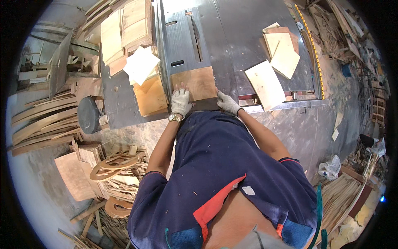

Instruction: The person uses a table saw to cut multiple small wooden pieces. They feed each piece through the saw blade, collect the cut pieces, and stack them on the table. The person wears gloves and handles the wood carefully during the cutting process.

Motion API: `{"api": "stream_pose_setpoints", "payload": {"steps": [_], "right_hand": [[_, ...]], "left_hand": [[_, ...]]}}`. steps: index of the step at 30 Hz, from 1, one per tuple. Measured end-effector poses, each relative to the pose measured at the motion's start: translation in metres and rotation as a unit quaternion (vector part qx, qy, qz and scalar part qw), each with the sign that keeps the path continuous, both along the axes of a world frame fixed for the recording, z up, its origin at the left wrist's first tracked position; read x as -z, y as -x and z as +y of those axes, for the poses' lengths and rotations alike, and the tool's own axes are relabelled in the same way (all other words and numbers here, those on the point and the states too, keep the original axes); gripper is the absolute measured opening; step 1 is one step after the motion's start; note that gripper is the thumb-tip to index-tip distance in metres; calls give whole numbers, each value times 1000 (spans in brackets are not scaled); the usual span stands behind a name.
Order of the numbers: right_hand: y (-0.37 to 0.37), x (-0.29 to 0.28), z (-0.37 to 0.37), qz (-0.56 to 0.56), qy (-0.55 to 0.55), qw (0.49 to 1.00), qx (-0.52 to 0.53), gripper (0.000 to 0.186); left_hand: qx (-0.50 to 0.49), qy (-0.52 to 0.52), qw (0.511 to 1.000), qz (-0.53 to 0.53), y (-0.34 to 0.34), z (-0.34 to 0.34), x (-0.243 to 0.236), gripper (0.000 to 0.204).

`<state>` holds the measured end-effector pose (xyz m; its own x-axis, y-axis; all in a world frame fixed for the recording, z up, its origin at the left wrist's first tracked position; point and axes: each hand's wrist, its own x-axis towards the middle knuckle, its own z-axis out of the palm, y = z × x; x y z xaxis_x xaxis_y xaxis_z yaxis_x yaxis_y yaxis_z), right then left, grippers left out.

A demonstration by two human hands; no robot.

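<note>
L hand (181,101) w/ fingers flat, open on board (195,83), nr-L corner; R hand (228,103) at board's nr-R corner, grip can't tell; slot (196,40) beyond board.

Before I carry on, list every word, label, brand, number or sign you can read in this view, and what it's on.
No text is readable here.
Small orange label on the saw table's insert plate: too small to read.
Metal wristwatch by the left hand: dial too small to read.
White patch on the navy shirt: no legible marks.
Plywood panel at the left hand's fingertips: no lettering visible.
</note>
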<state>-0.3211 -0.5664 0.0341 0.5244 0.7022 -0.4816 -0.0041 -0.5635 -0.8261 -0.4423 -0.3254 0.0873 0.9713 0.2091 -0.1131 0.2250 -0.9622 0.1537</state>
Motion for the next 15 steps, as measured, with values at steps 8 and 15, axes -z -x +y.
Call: {"api": "stream_pose_setpoints", "payload": {"steps": [8, 15], "right_hand": [[-10, -19, -2, 222, -45, 967, 118, 81], [-9, -3, -15, 257, -113, 934, 219, 78]], "left_hand": [[-20, 24, 993, 114, -28, 40, 51, 82], [-17, 43, 993, 106, -55, 56, 46, 83]]}}
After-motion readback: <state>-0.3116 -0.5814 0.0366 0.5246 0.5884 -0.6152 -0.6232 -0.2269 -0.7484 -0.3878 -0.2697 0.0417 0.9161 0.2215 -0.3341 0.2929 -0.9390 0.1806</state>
